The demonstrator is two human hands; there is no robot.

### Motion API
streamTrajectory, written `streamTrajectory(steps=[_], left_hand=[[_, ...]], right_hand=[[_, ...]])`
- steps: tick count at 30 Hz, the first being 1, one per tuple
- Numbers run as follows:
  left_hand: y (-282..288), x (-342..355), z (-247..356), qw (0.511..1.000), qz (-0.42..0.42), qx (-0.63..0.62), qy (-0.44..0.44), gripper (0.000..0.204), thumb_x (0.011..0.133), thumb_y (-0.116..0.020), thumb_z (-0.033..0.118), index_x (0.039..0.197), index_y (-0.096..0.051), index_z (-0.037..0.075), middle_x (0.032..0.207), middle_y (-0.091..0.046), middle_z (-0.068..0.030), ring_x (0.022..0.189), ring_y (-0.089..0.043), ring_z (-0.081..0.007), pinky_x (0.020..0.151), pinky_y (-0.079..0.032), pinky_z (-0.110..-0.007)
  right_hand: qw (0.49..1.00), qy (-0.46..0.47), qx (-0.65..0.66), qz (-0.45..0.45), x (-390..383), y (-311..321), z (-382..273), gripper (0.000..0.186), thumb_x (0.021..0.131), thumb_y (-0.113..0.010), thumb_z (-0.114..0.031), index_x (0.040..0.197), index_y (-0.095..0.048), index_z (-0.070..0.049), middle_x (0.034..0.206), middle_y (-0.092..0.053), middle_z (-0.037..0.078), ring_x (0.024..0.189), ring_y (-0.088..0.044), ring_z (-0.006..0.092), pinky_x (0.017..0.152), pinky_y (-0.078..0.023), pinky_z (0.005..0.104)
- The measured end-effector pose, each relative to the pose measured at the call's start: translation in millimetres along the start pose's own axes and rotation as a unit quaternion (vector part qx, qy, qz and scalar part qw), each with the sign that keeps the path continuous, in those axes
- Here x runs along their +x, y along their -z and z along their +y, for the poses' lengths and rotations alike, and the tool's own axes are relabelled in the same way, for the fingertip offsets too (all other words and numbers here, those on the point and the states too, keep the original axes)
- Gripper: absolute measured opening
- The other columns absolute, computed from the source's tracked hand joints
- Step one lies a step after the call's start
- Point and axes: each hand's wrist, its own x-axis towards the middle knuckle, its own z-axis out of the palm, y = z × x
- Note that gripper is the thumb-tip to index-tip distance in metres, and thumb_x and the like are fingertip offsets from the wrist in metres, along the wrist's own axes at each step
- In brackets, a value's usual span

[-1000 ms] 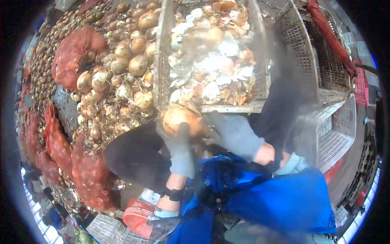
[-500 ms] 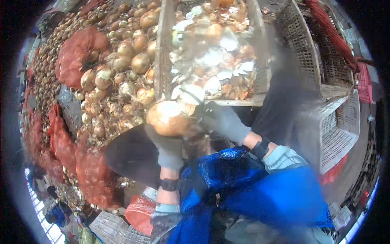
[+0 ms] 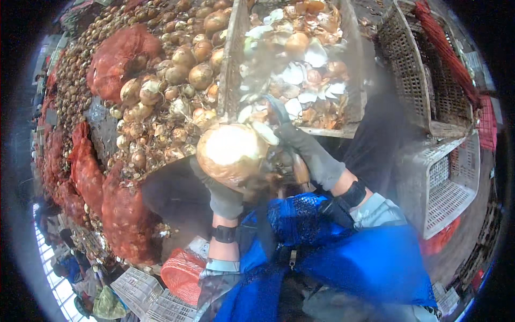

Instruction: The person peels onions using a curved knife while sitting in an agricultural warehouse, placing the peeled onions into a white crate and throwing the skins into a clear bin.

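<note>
A: In the head view, where is the onion [image 3: 230, 153] and how is it held?

B: It sits in the left hand [image 3: 219, 189], whose gloved fingers cup it from below. Its upper face shines white, with brown skin lower down.

A: And the right hand [image 3: 314, 153]?

B: Just right of that grip, gloved too. A slim grey-blue shape [image 3: 277, 109] points up from it; whether that is finger or blade, or how tightly the hand is closed, one cannot tell. A pale strip [image 3: 264, 133] lies between the onion and that hand.

A: What could go wrong?

B: The bared face looks slick and the onion is big, so a loose palm could let it roll out. If the shape is a blade, a slip on the curve could catch the left fingers.

A: And the surroundings?

B: Blue cloth [image 3: 370, 257] lies nearer the body than the grip, and a crate [image 3: 232, 70] heaped with loose skins [image 3: 322, 114] stands just beyond it. Leftward, piled onions [image 3: 201, 77] cover the ground beside a red net sack [image 3: 124, 222]; rightward stands a pale crate [image 3: 453, 188]. Room seems tight.
</note>
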Motion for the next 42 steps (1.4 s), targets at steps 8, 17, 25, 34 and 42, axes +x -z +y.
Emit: streamTrajectory(steps=[8, 17, 25, 34, 42], left_hand=[[20.2, -31.7, 14.4, 0.854, -0.087, 0.472, -0.199, 0.048, 0.077, -0.067, 0.021, 0.121, -0.053, 0.010, 0.120, -0.057, -0.0092, 0.111, -0.054, -0.0253, 0.095, -0.041, -0.039], [22.0, -34.9, 23.2, 0.891, -0.068, 0.421, -0.158, 0.041, 0.074, -0.068, 0.025, 0.113, -0.060, 0.014, 0.111, -0.062, -0.0070, 0.104, -0.057, -0.0261, 0.091, -0.044, -0.040], [19.8, -33.3, 22.6, 0.850, 0.012, 0.451, -0.271, 0.042, 0.073, -0.071, 0.025, 0.111, -0.062, 0.009, 0.109, -0.063, -0.0092, 0.104, -0.058, -0.0245, 0.088, -0.046, -0.038], [-47.2, 12.6, 54.8, 0.945, 0.026, -0.289, 0.151, 0.082, 0.079, -0.049, 0.066, 0.138, -0.032, 0.011, 0.136, -0.040, -0.0111, 0.123, -0.042, -0.0303, 0.103, -0.035, -0.049], [-53.7, 13.3, 46.8, 0.881, -0.067, -0.387, 0.265, 0.088, 0.077, -0.048, 0.070, 0.138, -0.029, 0.010, 0.133, -0.042, -0.0124, 0.121, -0.042, -0.0293, 0.099, -0.039, -0.044]], right_hand=[[0.994, 0.085, 0.060, -0.037, -35.6, -43.9, -33.7, 0.041, 0.088, -0.059, -0.024, 0.123, -0.046, -0.006, 0.090, -0.053, 0.000, 0.064, -0.049, 0.0062, 0.058, -0.045, 0.0212], [0.943, 0.312, -0.083, 0.078, -26.5, 10.4, -69.7, 0.035, 0.084, -0.064, -0.020, 0.113, -0.055, -0.004, 0.093, -0.059, 0.002, 0.078, -0.055, 0.0097, 0.066, -0.046, 0.0230], [0.779, 0.320, -0.483, 0.240, -52.6, -15.5, -81.0, 0.044, 0.078, -0.067, -0.025, 0.111, -0.053, 0.001, 0.094, -0.061, 0.009, 0.083, -0.056, 0.0144, 0.072, -0.046, 0.0298], [0.736, 0.293, -0.603, 0.094, -58.5, -37.3, -12.8, 0.041, 0.080, -0.060, -0.023, 0.115, -0.048, -0.003, 0.083, -0.062, 0.020, 0.078, -0.062, 0.0385, 0.069, -0.049, 0.0459], [0.675, 0.290, -0.675, 0.067, -54.4, -29.7, -4.3, 0.037, 0.082, -0.053, -0.024, 0.112, -0.048, -0.002, 0.100, -0.060, 0.021, 0.088, -0.061, 0.0374, 0.068, -0.050, 0.0467]])
